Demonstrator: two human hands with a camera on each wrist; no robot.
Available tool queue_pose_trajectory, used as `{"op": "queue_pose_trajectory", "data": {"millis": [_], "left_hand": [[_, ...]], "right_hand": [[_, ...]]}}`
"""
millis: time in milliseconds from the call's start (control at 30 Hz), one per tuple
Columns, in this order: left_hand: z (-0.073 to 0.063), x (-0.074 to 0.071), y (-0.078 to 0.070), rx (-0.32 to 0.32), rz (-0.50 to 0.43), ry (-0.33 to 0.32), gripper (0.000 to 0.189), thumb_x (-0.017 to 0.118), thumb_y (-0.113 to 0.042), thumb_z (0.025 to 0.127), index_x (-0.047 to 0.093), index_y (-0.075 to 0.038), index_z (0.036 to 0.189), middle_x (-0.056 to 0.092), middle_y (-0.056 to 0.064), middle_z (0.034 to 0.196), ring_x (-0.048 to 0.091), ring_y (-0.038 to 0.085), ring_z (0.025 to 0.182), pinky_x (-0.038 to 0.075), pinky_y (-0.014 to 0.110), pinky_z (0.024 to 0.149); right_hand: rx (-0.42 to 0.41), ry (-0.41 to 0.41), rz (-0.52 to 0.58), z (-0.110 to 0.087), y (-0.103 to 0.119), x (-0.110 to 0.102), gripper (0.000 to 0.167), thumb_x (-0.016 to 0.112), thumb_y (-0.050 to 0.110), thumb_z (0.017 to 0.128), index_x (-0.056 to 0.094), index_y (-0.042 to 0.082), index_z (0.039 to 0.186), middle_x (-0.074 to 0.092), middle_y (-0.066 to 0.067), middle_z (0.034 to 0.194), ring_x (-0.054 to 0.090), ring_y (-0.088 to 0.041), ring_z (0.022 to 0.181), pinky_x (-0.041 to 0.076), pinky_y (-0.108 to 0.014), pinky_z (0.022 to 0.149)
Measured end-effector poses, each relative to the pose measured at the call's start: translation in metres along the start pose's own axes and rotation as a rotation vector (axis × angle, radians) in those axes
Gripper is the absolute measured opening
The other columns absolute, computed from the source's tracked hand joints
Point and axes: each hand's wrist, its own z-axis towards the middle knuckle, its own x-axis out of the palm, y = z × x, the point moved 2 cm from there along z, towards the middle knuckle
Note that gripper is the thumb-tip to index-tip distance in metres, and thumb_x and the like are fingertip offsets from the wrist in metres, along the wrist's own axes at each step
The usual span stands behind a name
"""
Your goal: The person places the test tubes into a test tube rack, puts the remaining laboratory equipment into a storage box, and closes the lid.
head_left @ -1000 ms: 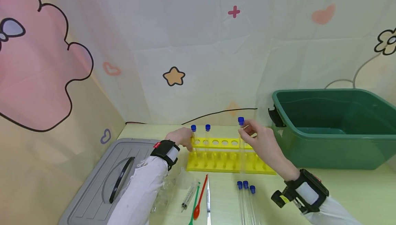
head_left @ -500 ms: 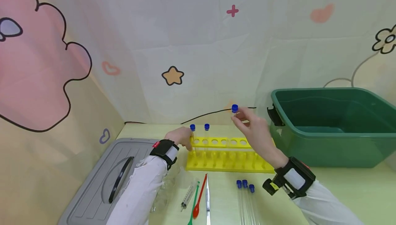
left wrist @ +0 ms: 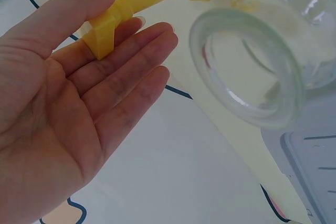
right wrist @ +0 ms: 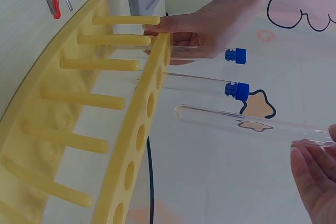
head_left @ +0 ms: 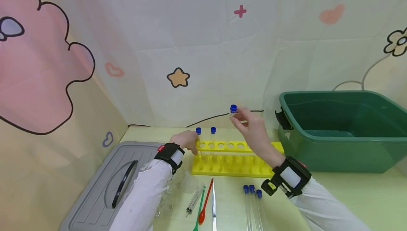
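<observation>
My left hand (head_left: pixel 186 141) holds the left end of a yellow test tube rack (head_left: pixel 238 170), thumb on one side and fingers on the other. Two test tubes with blue stoppers (right wrist: pixel 239 56) stand in the rack's holes nearest that hand. Higher up, my right hand (head_left: pixel 253 129) pinches another test tube (right wrist: pixel 226 117) just below its blue stopper (head_left: pixel 233 108). In the right wrist view, this tube's rounded bottom is out past the rack's top bar, apart from the holes. In the head view its glass hardly shows against the backdrop.
Several things lie in front of the rack: three stoppered test tubes (head_left: pixel 252 202), tweezers (head_left: pixel 214 202), a red spoon (head_left: pixel 203 211), a green stick (head_left: pixel 199 211) and a syringe (head_left: pixel 193 201). Clear glassware (left wrist: pixel 247 66) stands by my left arm. A grey lid (head_left: pixel 95 192) and green bin (head_left: pixel 337 157) flank them.
My right hand has lifted the test tube from in front of the rack and carried it left above the top bar. The left hand stays on the rack's end.
</observation>
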Motion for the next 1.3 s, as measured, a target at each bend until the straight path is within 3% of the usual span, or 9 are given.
{"op": "queue_pose_trajectory", "data": {"millis": [367,1300], "left_hand": [[0.0,0.0,0.001,-0.018,-0.008,0.01,0.043,0.077,-0.021,0.072,0.061,-0.009,0.11,0.056,0.002,0.075,0.058,0.022,0.081,0.044,0.032,0.064],[0.001,0.001,0.001,-0.017,-0.005,0.009,0.041,0.078,-0.02,0.072,0.061,-0.009,0.107,0.057,0.003,0.075,0.058,0.022,0.079,0.044,0.033,0.064]], "right_hand": [[-0.004,0.004,0.054,0.003,-0.002,0.011,0.014,0.058,0.008,0.089,0.057,0.001,0.101,0.062,-0.008,0.088,0.059,-0.019,0.081,0.049,-0.034,0.069],[0.08,0.093,0.056,-0.006,-0.023,0.037,0.013,0.058,0.006,0.089,0.057,0.002,0.101,0.063,-0.009,0.089,0.06,-0.019,0.08,0.049,-0.032,0.069]]}}
